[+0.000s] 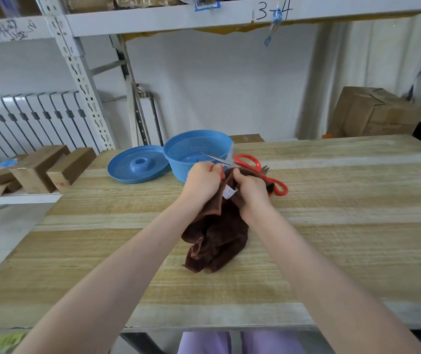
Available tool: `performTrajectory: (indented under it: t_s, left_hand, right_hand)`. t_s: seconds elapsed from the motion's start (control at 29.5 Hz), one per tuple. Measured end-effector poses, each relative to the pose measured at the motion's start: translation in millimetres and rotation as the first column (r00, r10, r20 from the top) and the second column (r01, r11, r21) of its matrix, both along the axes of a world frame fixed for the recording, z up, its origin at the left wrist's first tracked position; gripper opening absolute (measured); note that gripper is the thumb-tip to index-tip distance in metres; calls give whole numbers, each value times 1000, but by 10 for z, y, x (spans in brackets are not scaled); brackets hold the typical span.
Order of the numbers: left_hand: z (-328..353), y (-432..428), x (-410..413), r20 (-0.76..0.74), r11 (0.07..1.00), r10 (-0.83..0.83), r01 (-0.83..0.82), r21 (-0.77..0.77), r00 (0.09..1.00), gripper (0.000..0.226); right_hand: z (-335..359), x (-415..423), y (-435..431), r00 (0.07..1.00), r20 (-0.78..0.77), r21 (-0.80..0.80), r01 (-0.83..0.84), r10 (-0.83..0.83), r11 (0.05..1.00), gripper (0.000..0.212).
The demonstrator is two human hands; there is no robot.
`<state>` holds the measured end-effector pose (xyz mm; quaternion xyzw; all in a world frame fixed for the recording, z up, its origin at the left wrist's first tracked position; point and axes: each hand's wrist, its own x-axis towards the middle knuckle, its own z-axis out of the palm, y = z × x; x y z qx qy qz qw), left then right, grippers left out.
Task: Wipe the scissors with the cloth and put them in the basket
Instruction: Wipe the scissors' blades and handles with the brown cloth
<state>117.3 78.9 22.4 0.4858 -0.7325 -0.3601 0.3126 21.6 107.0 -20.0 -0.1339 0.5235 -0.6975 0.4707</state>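
Brown cloth (pixel 219 233) is gripped by the right hand (pixel 251 190) in the middle of the frame, and most of it hangs down onto the table (pixel 332 200). Scissors (pixel 217 159) are held by the left hand (pixel 203 182), with fingers curled round a bit of red handle. The silver blade sticks out above both hands, in front of the blue basket (pixel 176 164).

Wiping is judged to be the step in hand. Red handles (pixel 246 156) are seen just right of the right hand; it cannot be told if they belong to another pair. Next, the sharp-looking blade should be rubbed with care, then the scissors lowered into the basket.

A blue lid (pixel 137 164) is laid left of the basket. The table is made of pale wood. A white radiator (pixel 25 116) is seen at the left, brown boxes (pixel 373 113) at the upper right, and a grey shelf (pixel 204 16) along the top.
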Motion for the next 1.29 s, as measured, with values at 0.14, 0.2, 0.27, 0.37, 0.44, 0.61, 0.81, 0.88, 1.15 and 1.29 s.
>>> performTrajectory:
  t_s: [0.14,0.2,0.27,0.37,0.44,0.61,0.81,0.88,1.15,1.29]
  left_hand:
    - [64,-75,83,-242,973,58,-1,230,969,38]
    - [72,-107,134,-324,942,110,6,337,940,34]
    - [98,-118,199,-418,891,176,36,452,891,28]
    - [133,-149,304,-460,848,207,76,525,864,17]
    - [126,-171,355,-462,835,209,89,543,862,17]
    - [73,-169,368,-436,809,189,111,577,880,26]
    - [161,-104,302,-347,797,147,98,597,926,13]
    - [157,-129,300,-202,826,89,41,562,975,33]
    - [324,-108,270,-349,833,99,114,541,932,69]
    - [295,-42,200,-483,814,187,140,564,855,36]
  right_hand:
    - [-12,-148,93,955,-155,195,-223,254,955,20]
    - [12,-240,107,935,-238,258,-200,262,945,29]
    - [73,-347,122,888,-420,311,-56,190,949,31]
    - [189,-483,161,569,-795,347,143,210,927,30]
    - [234,-463,177,458,-868,305,180,194,935,46]
    - [342,-309,83,770,-636,75,-10,56,997,38]
    - [454,-277,74,981,-187,-357,-28,-42,934,14]
    - [468,-238,80,953,-273,-415,5,-130,910,14]
    - [360,-132,157,225,-890,-445,-247,-396,861,25]
    - [156,-36,177,75,-946,-319,-391,-316,863,30]
